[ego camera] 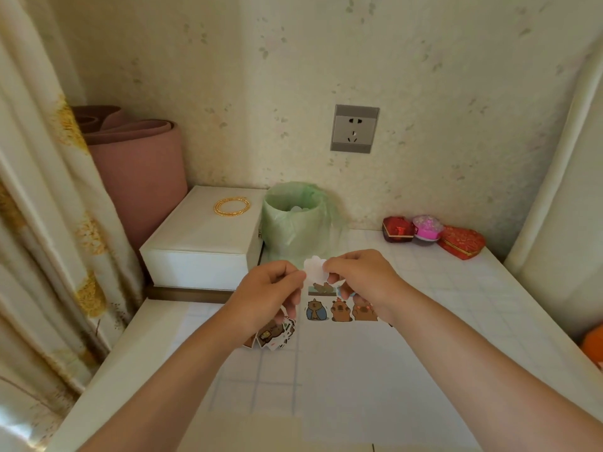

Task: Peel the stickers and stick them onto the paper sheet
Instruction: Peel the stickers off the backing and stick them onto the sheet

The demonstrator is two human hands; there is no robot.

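So the table [456, 288] is boxed in: wall at the back, curtain [49, 223] along the left edge, and a white box [202, 243] and a green-bagged bin [293, 220] filling the back left corner. Two red heart boxes [461, 241] sit back right, well apart from the hands. The paper sheet [342, 370] lies in the middle, bare white from the row of capybara stickers [341, 309] down to its near edge.

Both hands are up over the sheet's far end. The left hand [270, 295] and right hand [359, 275] each pinch the white sticker [315, 269] between thumb and fingertips, with the other fingers curled. A sticker stack [274, 334] sits under the left hand; can't tell if it's gripped or just lying there.
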